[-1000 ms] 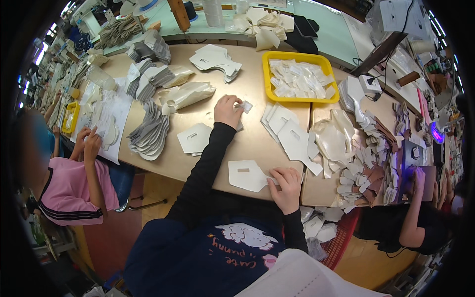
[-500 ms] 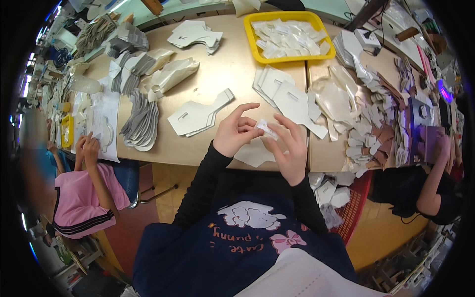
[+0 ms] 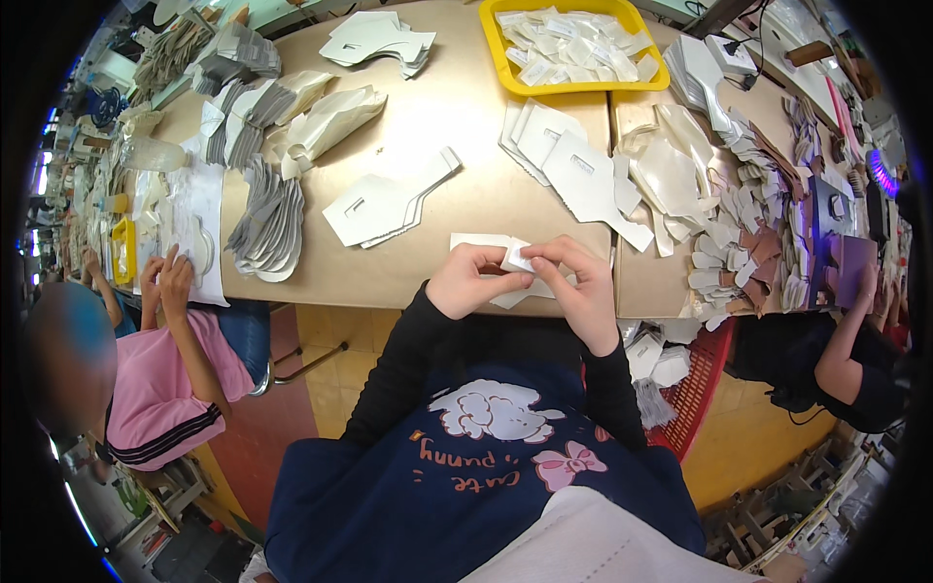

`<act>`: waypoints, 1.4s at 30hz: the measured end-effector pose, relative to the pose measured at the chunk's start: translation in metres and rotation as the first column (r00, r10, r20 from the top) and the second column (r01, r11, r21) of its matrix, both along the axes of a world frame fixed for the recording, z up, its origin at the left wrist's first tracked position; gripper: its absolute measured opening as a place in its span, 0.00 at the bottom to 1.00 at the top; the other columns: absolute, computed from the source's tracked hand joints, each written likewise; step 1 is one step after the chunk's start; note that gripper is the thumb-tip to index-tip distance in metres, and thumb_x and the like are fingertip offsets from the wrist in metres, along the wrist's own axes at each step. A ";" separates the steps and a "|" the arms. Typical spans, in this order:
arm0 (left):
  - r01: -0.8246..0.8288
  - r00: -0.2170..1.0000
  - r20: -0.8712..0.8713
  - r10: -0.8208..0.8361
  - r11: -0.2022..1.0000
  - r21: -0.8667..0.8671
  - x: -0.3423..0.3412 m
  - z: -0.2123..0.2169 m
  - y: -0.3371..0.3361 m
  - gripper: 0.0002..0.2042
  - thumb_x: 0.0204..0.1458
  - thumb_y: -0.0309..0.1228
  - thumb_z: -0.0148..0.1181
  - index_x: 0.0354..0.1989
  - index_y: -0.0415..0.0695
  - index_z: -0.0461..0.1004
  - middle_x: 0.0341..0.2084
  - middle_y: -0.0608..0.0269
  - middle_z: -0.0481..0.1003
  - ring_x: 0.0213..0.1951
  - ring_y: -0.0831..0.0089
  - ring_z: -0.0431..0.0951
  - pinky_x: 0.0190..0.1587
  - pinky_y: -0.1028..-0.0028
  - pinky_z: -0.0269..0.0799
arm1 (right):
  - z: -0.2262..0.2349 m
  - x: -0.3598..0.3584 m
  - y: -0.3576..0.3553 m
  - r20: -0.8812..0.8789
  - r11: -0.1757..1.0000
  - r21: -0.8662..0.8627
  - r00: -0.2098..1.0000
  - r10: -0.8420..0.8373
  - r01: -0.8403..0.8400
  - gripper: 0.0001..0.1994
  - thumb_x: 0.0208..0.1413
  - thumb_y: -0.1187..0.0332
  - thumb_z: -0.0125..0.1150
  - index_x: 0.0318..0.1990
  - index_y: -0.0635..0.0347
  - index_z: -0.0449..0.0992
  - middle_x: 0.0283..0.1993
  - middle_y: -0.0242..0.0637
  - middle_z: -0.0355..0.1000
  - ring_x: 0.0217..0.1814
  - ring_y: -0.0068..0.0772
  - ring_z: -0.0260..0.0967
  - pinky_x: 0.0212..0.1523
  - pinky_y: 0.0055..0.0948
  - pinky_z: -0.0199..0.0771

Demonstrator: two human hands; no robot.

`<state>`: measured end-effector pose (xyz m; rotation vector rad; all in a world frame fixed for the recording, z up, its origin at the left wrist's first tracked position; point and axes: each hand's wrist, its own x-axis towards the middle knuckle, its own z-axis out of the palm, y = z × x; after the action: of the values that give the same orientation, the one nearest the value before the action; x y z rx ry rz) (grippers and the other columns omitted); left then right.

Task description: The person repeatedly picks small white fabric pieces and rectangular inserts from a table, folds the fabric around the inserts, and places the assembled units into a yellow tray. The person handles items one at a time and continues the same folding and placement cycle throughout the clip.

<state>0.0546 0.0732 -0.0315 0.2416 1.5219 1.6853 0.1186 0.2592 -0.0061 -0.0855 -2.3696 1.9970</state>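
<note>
Fingertips cover much of the small white piece [image 3: 517, 257], which is right of the frame's middle, above the front edge of the table [image 3: 418, 126]. The left hand [image 3: 468, 282] pinches its left side between thumb and fingers, and the right hand [image 3: 583, 287] closes thumb and forefinger on its right side; the fingers are narrow, with the piece between them. Both hands hide most of a white panel [image 3: 472, 239] on the table beneath, so its full outline cannot be told.

The small piece is pale, flat and roughly square; any marks on it are too small to make out. Near the frame's middle, a stack of white panels [image 3: 374, 209] shows straight edges, a narrow neck and a slot.

The yellow tray [image 3: 583, 88], full of similar small pieces [image 3: 569, 49], is cut off by the top edge. At the bottom edge, a white cloth [image 3: 593, 544] is cut off too.

The dark blue apron [image 3: 466, 525] carries orange lettering, upside down in the frame, with a white cartoon animal and a pink bow. Print on the tray's pieces is too small to read.
</note>
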 end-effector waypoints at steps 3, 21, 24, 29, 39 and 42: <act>0.128 0.990 -0.058 -0.130 0.991 -0.035 0.000 0.002 -0.004 0.11 0.56 0.31 0.67 0.42 0.36 0.82 0.35 0.63 0.82 0.36 0.79 0.78 0.42 0.77 0.73 | 0.003 -0.001 0.005 -0.052 0.990 0.124 0.996 0.073 -0.066 0.09 0.57 0.77 0.62 0.44 0.63 0.83 0.35 0.38 0.74 0.37 0.30 0.70 0.42 0.25 0.68; 0.063 0.901 -0.430 -0.055 0.998 0.006 0.003 0.005 -0.006 0.07 0.52 0.27 0.65 0.37 0.39 0.84 0.29 0.55 0.79 0.32 0.67 0.78 0.37 0.71 0.70 | -0.014 -0.006 0.009 -0.376 0.856 0.516 0.900 0.220 0.006 0.10 0.45 0.69 0.73 0.37 0.55 0.84 0.31 0.28 0.74 0.39 0.31 0.71 0.63 0.47 0.59; 0.068 0.926 -0.372 -0.072 0.997 -0.024 0.004 0.008 -0.005 0.07 0.52 0.27 0.65 0.37 0.40 0.84 0.29 0.55 0.79 0.33 0.68 0.78 0.37 0.71 0.70 | -0.017 -0.005 0.008 -0.381 0.868 0.495 0.905 0.188 0.028 0.05 0.47 0.70 0.72 0.33 0.54 0.83 0.29 0.27 0.74 0.37 0.30 0.71 0.62 0.46 0.59; 0.093 0.939 -0.333 -0.088 0.996 -0.001 0.003 0.009 -0.004 0.07 0.53 0.28 0.65 0.36 0.40 0.84 0.29 0.57 0.80 0.34 0.69 0.77 0.39 0.72 0.70 | -0.018 -0.005 0.007 -0.391 0.863 0.497 0.912 0.124 0.096 0.03 0.48 0.72 0.71 0.29 0.54 0.81 0.27 0.27 0.73 0.34 0.30 0.71 0.61 0.45 0.60; 0.047 0.996 -0.074 -0.051 0.998 -0.045 0.002 -0.001 0.006 0.08 0.53 0.32 0.66 0.31 0.39 0.85 0.24 0.62 0.81 0.29 0.79 0.76 0.36 0.77 0.69 | -0.025 -0.006 0.012 -0.380 0.815 0.505 0.921 -0.085 0.283 0.02 0.51 0.72 0.68 0.29 0.57 0.80 0.27 0.31 0.73 0.33 0.33 0.70 0.58 0.41 0.62; 0.033 0.997 -0.065 -0.036 0.999 -0.037 0.002 -0.004 0.011 0.09 0.53 0.32 0.66 0.30 0.39 0.85 0.23 0.63 0.81 0.26 0.80 0.74 0.33 0.78 0.68 | -0.029 -0.002 0.013 -0.349 0.814 0.488 0.925 -0.149 0.315 0.02 0.52 0.72 0.67 0.29 0.58 0.80 0.27 0.32 0.74 0.33 0.34 0.70 0.58 0.41 0.63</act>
<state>0.0570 0.0845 -0.0358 0.3054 1.5863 1.6357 0.1162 0.2718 -0.0351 -0.0517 -2.4662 1.0906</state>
